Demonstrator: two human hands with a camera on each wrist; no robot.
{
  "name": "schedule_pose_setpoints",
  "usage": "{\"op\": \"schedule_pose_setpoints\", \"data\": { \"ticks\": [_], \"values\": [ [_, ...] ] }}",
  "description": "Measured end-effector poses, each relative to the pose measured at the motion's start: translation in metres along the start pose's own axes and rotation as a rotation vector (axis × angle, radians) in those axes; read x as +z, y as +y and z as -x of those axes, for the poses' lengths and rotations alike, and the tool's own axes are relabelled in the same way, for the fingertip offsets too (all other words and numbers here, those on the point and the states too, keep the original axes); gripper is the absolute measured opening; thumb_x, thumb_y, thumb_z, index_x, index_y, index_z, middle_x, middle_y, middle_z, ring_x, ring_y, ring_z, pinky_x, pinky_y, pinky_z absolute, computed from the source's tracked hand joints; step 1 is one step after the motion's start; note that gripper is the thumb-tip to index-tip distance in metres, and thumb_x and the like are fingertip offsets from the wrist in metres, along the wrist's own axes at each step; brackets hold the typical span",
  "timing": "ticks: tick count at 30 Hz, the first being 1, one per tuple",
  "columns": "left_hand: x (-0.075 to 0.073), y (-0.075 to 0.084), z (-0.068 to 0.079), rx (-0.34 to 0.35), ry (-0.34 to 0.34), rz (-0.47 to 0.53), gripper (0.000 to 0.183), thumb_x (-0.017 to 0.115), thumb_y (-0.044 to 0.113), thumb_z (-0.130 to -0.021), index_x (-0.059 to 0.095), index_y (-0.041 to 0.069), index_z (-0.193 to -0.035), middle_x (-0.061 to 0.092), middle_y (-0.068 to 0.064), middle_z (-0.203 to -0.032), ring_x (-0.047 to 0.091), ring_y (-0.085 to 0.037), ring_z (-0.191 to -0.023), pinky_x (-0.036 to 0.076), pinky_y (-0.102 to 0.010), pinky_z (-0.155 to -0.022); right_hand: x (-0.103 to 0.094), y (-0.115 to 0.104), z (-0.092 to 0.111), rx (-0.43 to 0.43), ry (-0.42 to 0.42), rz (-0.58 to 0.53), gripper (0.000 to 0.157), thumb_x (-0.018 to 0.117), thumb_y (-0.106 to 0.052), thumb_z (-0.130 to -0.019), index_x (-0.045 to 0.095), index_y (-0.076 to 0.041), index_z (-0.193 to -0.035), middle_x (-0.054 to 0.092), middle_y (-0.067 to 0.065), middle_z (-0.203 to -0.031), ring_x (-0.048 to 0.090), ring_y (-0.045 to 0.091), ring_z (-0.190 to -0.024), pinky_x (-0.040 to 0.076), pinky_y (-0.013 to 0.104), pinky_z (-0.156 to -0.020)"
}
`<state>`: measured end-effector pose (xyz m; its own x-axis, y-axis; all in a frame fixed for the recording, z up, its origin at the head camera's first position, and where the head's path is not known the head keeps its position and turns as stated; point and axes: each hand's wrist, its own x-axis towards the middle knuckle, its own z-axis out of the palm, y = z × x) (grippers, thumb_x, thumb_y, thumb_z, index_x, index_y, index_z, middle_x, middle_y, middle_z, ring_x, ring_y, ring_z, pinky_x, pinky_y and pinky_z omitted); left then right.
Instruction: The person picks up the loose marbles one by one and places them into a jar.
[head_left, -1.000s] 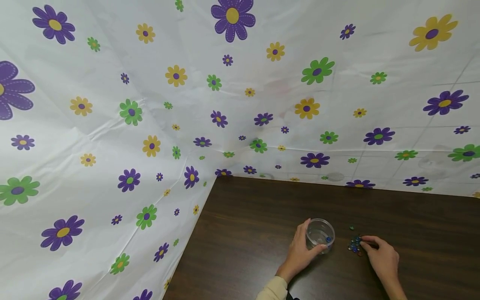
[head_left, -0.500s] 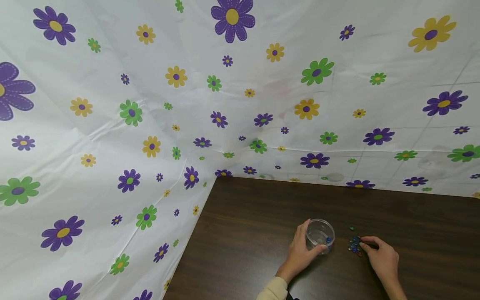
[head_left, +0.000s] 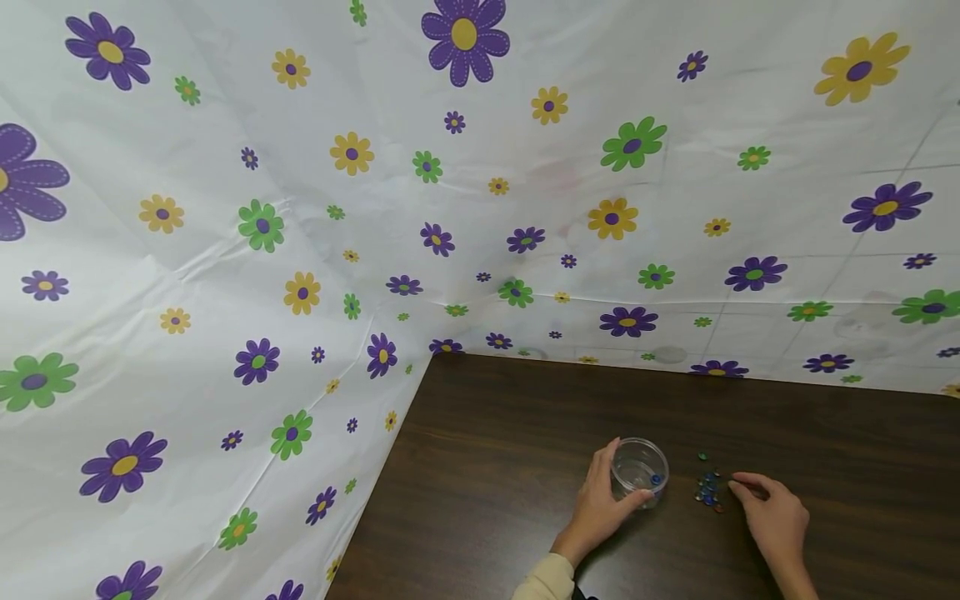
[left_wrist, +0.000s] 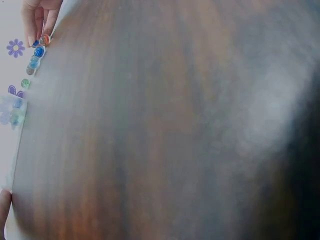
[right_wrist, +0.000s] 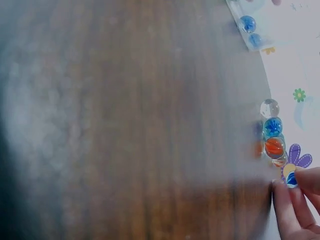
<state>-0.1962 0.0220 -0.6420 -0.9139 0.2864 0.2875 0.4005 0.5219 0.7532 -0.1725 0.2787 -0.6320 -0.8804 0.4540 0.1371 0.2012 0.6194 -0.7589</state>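
Observation:
My left hand (head_left: pixel 603 504) grips a clear round plastic container (head_left: pixel 636 461) at its left side, with thumb in front and fingers behind. A blue marble (head_left: pixel 656 480) shows inside it; in the right wrist view blue marbles (right_wrist: pixel 247 24) appear through its wall. My right hand (head_left: pixel 772 512) is just right of a small cluster of glass marbles (head_left: pixel 707 492) on the table. Between its thumb and fingertips it pinches a blue-and-white marble (right_wrist: pixel 292 179), apart from an orange marble (right_wrist: pixel 274 147) in the cluster.
A dark wood-grain table (head_left: pixel 465 467) lies under everything. One green marble (head_left: pixel 702 457) sits behind the cluster, apart from it. White sheeting printed with flowers (head_left: pixel 300 167) hangs along the table's back and left edges.
My right hand has drawn slightly to the right, away from the marble cluster, with the blue-and-white marble. The left hand and the container stay where they were.

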Motion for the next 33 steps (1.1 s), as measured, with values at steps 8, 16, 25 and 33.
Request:
{"op": "schedule_pose_setpoints", "data": {
  "ticks": [8,16,25,33],
  "values": [
    [0.0,0.0,0.0,-0.004,-0.007,-0.001,0.084,0.075,0.047,-0.094,0.033,0.019,-0.16,0.047,0.004,-0.15,0.051,-0.016,-0.134,0.049,-0.043,-0.1,-0.001,0.002,0.0,-0.005,0.034,-0.022,0.014,0.08,-0.004,-0.088,0.078,0.005,-0.098,0.074,0.023,-0.097,0.039,-0.022,-0.065,0.037,0.023,-0.072],
    [-0.001,0.0,0.0,-0.02,-0.015,0.005,0.083,0.075,0.047,-0.094,0.033,0.02,-0.16,0.047,0.005,-0.151,0.051,-0.016,-0.134,0.049,-0.043,-0.1,-0.003,0.0,0.0,0.042,0.04,-0.031,0.015,0.081,-0.007,-0.089,0.079,0.004,-0.099,0.074,0.024,-0.104,0.029,-0.029,-0.072,0.039,0.029,-0.08],
    [-0.001,0.001,0.0,-0.022,-0.017,0.009,0.083,0.075,0.046,-0.094,0.033,0.019,-0.16,0.047,0.003,-0.15,0.051,-0.016,-0.134,0.049,-0.043,-0.1,-0.003,-0.003,0.0,0.101,0.026,-0.044,0.017,0.08,-0.01,-0.091,0.079,0.003,-0.102,0.073,0.023,-0.111,0.026,-0.03,-0.074,0.042,0.035,-0.086],
    [0.0,0.0,0.0,-0.015,-0.012,0.002,0.083,0.076,0.045,-0.094,0.033,0.019,-0.16,0.047,0.004,-0.15,0.051,-0.016,-0.134,0.049,-0.042,-0.1,-0.005,-0.016,-0.001,0.094,0.051,-0.08,0.015,0.083,-0.011,-0.088,0.081,0.0,-0.098,0.078,0.008,-0.095,0.032,-0.031,-0.074,0.036,0.016,-0.074]
  ]
}}
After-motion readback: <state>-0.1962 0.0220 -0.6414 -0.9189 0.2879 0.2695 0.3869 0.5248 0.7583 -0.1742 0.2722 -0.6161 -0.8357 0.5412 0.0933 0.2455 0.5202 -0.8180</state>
